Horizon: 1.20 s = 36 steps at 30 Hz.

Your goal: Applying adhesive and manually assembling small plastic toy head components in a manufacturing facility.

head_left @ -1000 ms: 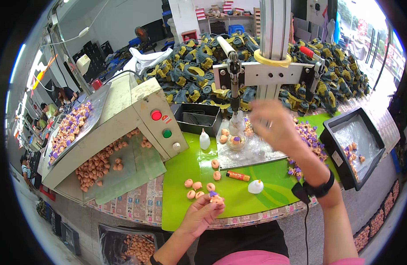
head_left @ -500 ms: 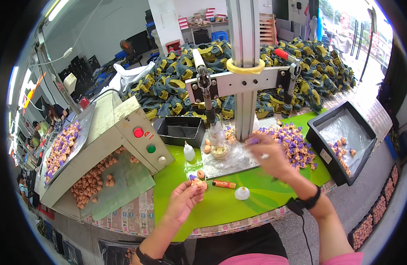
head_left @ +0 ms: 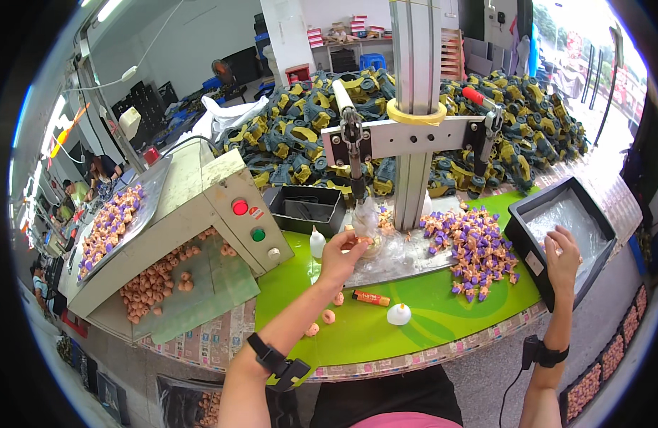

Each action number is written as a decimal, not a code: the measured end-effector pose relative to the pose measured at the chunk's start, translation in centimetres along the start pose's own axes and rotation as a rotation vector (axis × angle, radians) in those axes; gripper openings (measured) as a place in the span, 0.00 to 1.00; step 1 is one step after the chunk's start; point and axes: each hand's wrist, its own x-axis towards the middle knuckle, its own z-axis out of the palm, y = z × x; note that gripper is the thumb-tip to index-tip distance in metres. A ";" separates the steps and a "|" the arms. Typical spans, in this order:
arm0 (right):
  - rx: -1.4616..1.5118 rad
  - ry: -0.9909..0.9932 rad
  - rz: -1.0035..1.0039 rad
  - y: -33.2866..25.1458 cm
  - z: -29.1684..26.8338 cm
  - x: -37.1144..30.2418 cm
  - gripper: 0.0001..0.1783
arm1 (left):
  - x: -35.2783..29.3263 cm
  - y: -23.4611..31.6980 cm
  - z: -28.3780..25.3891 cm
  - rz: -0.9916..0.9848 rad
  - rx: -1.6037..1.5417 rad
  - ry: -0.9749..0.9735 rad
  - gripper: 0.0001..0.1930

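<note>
My left hand (head_left: 341, 258) is at the base of the toggle-clamp press (head_left: 356, 164), its fingertips pinched on a small peach-coloured plastic piece (head_left: 362, 241). Clear plastic film (head_left: 367, 220) wraps the lower end of the clamp, just beyond those fingers. Over the near side of a black bin (head_left: 527, 251) on the right, my right hand (head_left: 563, 262) has its fingers curled. Whatever they hold, if anything, cannot be made out. Between the hands, peach-and-purple figure pieces (head_left: 479, 246) lie heaped on the green table top (head_left: 443, 314).
A white dropper bottle (head_left: 317, 243), an orange tube (head_left: 371, 297) and a white nozzle cap (head_left: 398, 314) stand or lie nearby. Left is a beige machine (head_left: 222, 192) with peach balls under it. A black box (head_left: 305, 207) and heaped yellow-grey toy vehicles (head_left: 300, 139) are behind.
My left hand has moved forward and right to the clamp base, while my right hand has swung from beside the press to the black bin. The view has shifted slightly.
</note>
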 end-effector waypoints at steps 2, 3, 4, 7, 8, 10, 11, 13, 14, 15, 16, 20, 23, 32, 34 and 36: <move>0.233 -0.077 -0.085 -5.6 -0.8 0.8 0.10 | 0.6 -0.8 0.6 0.098 0.150 0.022 0.09; 0.360 -0.150 -0.103 -8.3 -0.5 1.2 0.09 | 0.6 -1.2 0.4 0.150 0.175 0.057 0.08; 0.412 -0.196 -0.151 -10.4 -0.4 1.4 0.09 | 0.7 -1.2 0.6 0.209 0.192 0.086 0.07; 0.562 -0.314 -0.368 -15.7 0.5 1.8 0.07 | 1.3 -2.4 0.7 0.284 0.284 0.073 0.10; 0.594 -0.334 -0.437 -17.5 1.1 2.0 0.07 | 1.2 -2.5 0.7 0.281 0.292 0.079 0.10; 0.665 -0.349 -0.570 -20.7 1.3 2.8 0.06 | 1.1 -2.1 1.3 0.317 0.201 0.089 0.09; 0.718 -0.353 -0.637 -22.4 1.5 3.4 0.06 | 1.0 -2.2 1.3 0.318 0.207 0.092 0.09; 0.784 -0.151 -0.765 -25.9 3.0 4.6 0.10 | 0.9 -2.8 1.4 0.398 0.358 0.139 0.12; 0.741 -0.033 -0.811 -27.6 3.6 5.5 0.13 | 0.8 -2.5 1.5 0.401 0.360 0.138 0.12; 0.695 0.082 -0.853 -29.1 4.3 6.3 0.16 | 0.6 -2.1 1.5 0.410 0.391 0.130 0.12; 0.636 0.112 -0.846 -30.6 4.8 7.0 0.21 | 0.3 -1.9 1.4 0.418 0.425 0.125 0.13; 0.761 -0.414 -0.458 -35.7 6.7 10.2 0.37 | 0.4 -2.1 1.5 0.526 0.468 0.187 0.10; 0.962 -0.393 -0.282 -36.4 6.9 11.8 0.44 | 0.6 -2.1 1.7 0.445 0.377 0.148 0.09; 1.041 -0.288 -1.118 -32.6 -1.7 2.0 0.16 | 0.8 -4.5 -2.1 0.266 -0.075 -0.083 0.18; 0.841 -0.249 -1.167 -29.1 0.3 0.9 0.24 | 0.3 -3.5 -3.4 0.313 0.187 -0.187 0.25; 0.842 -0.202 -1.006 -26.6 0.7 -0.6 0.29 | -3.6 -0.1 -4.8 0.320 0.508 -0.150 0.26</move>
